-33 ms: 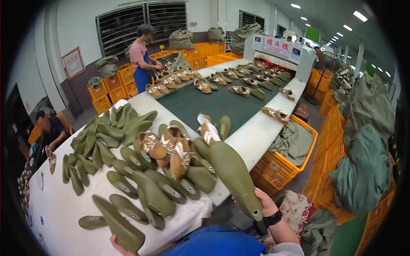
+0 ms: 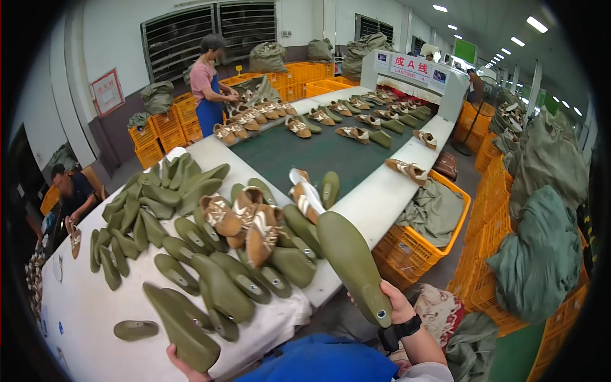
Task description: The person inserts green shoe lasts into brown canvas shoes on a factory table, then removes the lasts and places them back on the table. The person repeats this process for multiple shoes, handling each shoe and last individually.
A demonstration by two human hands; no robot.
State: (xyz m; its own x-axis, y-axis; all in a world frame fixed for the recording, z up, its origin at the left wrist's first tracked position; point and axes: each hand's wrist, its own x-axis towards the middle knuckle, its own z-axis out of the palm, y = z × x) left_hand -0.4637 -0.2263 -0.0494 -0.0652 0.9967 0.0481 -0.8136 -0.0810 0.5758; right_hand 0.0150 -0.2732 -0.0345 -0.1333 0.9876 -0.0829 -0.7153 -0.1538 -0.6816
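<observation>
My right hand, a black band at its wrist, is closed around the heel end of a green shoe last, sole side up. At the lower left, my left hand grips the end of another green shoe last, its toe tilted up over the white table. Green lasts lie heaped beside it. On top of the heap rest several brown shoes with white laces. A shoe with white lining sits just beyond the right-hand last.
Beyond the table, a dark green conveyor carries shoes and lasts. White ledges flank it. Orange crates with green cloth stand at the right. A person in a blue apron works across the belt; another person sits far left.
The last in my left hand has shifted slightly right and up, covering more of a last lying behind it. My right hand keeps its hold; the view has shifted slightly.
</observation>
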